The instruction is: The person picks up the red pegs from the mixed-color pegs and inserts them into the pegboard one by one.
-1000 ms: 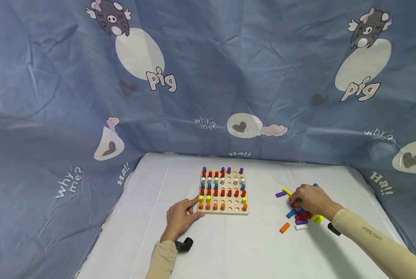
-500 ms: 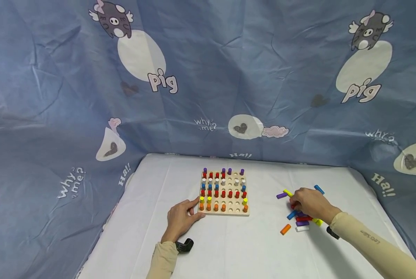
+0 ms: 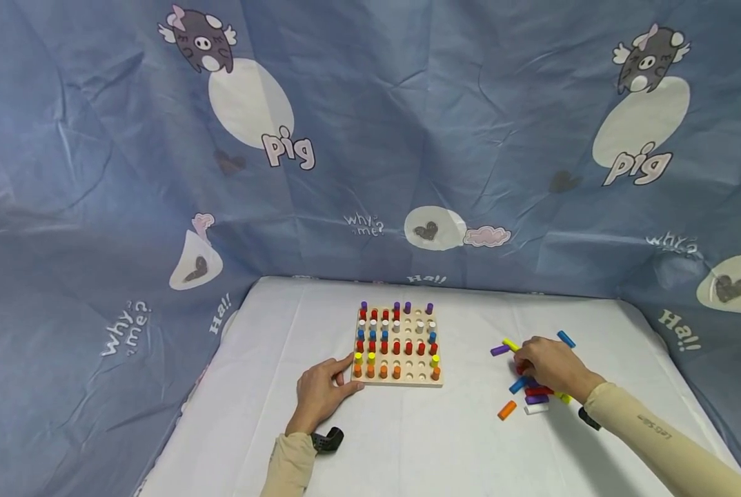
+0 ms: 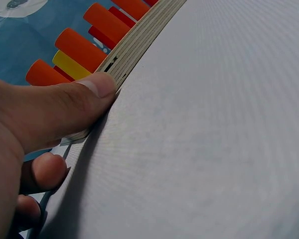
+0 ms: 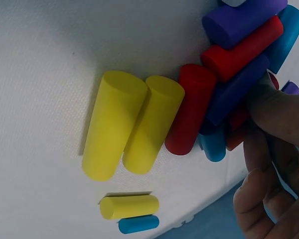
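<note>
A wooden pegboard (image 3: pixel 415 379) bears rows of upright purple, red, white, blue, yellow and orange pegs, with some bare holes. My left hand (image 3: pixel 322 393) holds its near left corner, thumb on the front edge and index finger along the left side. In the left wrist view the thumb (image 4: pixel 79 99) presses the board's layered edge (image 4: pixel 139 42). To the right, my right hand (image 3: pixel 553 364) reaches down into a loose pile of pegs with its fingers curled. Its fingertips are at a red peg (image 3: pixel 522 371); the thumb partly hides the contact, so a firm pinch cannot be made out.
Around the right hand lie an orange peg (image 3: pixel 507 410), a white peg (image 3: pixel 536 408), a purple peg (image 3: pixel 499 351) and a blue peg (image 3: pixel 566 339). Two yellow pegs (image 5: pixel 114 124) lie side by side in the right wrist view. A blue patterned cloth (image 3: pixel 346 138) hangs behind the white table (image 3: pixel 408 442).
The right hand has shifted very slightly, and the blue peg behind it shows more fully than a second ago. The left hand and the pegboard have stayed in place.
</note>
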A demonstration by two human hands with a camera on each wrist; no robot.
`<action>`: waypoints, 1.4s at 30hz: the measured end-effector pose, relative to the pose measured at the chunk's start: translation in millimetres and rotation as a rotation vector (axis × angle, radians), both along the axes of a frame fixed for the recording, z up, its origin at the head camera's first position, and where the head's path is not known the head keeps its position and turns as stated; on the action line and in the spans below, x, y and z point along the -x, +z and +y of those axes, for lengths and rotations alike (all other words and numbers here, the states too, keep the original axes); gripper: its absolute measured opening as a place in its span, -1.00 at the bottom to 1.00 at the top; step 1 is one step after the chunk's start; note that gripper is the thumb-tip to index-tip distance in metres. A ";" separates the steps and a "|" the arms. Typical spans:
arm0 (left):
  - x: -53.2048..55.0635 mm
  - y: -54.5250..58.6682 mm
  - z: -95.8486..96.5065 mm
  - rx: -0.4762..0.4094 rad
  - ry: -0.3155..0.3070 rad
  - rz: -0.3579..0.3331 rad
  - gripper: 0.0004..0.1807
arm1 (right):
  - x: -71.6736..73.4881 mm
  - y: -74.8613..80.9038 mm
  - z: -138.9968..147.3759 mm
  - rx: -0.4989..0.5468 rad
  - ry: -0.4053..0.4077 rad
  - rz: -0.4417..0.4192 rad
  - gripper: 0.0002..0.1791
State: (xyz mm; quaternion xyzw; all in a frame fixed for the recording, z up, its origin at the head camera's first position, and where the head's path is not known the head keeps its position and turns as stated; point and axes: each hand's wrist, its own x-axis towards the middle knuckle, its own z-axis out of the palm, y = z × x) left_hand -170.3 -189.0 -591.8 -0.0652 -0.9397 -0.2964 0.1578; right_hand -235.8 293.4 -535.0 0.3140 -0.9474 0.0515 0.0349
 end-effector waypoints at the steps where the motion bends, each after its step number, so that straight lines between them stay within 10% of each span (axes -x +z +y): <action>1: 0.2 -0.2 -0.3 0.000 0.001 0.002 -0.30 | -0.2 0.0 -0.4 -0.004 -0.003 0.000 -0.78; 42: 0.1 -0.2 -0.5 -0.006 0.002 -0.037 -0.30 | 12.5 16.8 -39.4 0.096 -0.008 0.240 -0.75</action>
